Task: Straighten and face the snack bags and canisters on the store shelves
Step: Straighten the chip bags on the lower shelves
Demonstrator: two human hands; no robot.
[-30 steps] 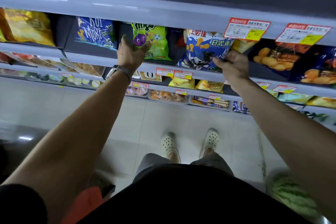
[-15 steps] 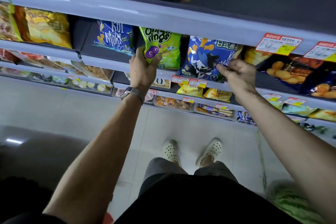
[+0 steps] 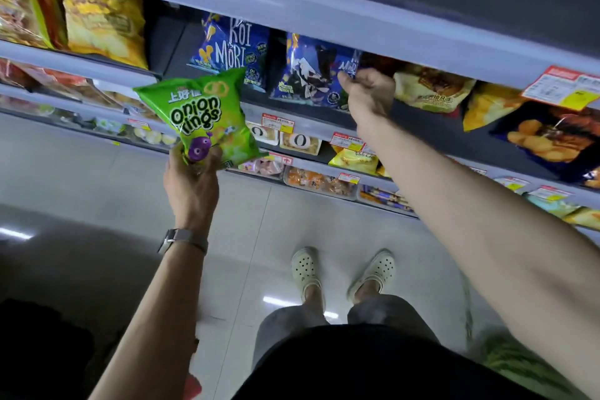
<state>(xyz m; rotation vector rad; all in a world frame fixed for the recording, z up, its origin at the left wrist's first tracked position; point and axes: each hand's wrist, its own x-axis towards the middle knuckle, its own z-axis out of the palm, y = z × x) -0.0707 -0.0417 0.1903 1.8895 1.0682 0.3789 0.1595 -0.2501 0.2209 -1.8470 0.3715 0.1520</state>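
Onion rings bag [image 3: 204, 118], green, is off the shelf and held in the air in front of the shelving, upright and tilted slightly, its printed face toward the camera. The left hand [image 3: 191, 182] grasps it by the bottom edge, thumb across the lower front near the purple cartoon figure; a wristwatch [image 3: 181, 239] sits on that wrist.

Head view, middle shelf [image 3: 311, 122]: a blue bag [image 3: 232, 45] marked "Koi Mori" stands upright toward the back. Beside it, to the right, a second blue bag [image 3: 313, 75] stands at the front edge. The right hand [image 3: 368, 92] reaches in at this second bag, fingers curled against its right side; whether they actually pinch the film cannot be told. Further right lie a tan and yellow bag [image 3: 431, 88] and a dark bag [image 3: 548, 136] showing golden pieces. A yellow bag [image 3: 104, 23] stands at the left of the same level.

Price tags [image 3: 277, 122] line the shelf edges. Lower shelves hold small packets and trays. Pale clogs [image 3: 305, 269] stand on the tiled floor [image 3: 97, 172] below.
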